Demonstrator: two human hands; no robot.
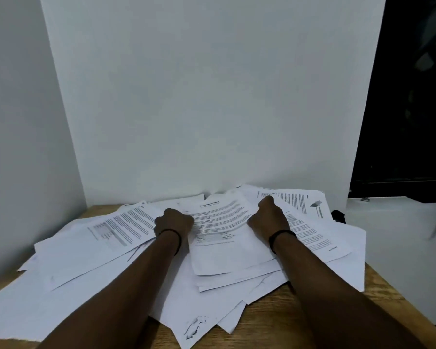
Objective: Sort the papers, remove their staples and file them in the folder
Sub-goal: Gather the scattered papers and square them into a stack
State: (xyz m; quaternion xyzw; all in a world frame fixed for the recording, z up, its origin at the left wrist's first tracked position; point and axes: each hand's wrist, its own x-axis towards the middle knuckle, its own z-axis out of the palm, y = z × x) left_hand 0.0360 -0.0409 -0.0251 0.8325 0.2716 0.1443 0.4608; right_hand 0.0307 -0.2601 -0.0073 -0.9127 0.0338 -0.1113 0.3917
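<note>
Both hands are holding one printed sheet (pixel 219 222) between them: the left hand (pixel 174 221) is gripping its left edge, the right hand (pixel 268 217) its right edge. It is lying on top of the messy paper pile (pixel 91 268) covering the wooden table (pixel 275 321).

Loose papers (pixel 91 250) overlap across the tabletop (pixel 282 321), from its left edge to its right edge. One printed sheet (pixel 222 222) lies atop the pile, between the left hand (pixel 173 222) and right hand (pixel 268 217). A wall panel (pixel 212 96) stands behind the far edge.
</note>
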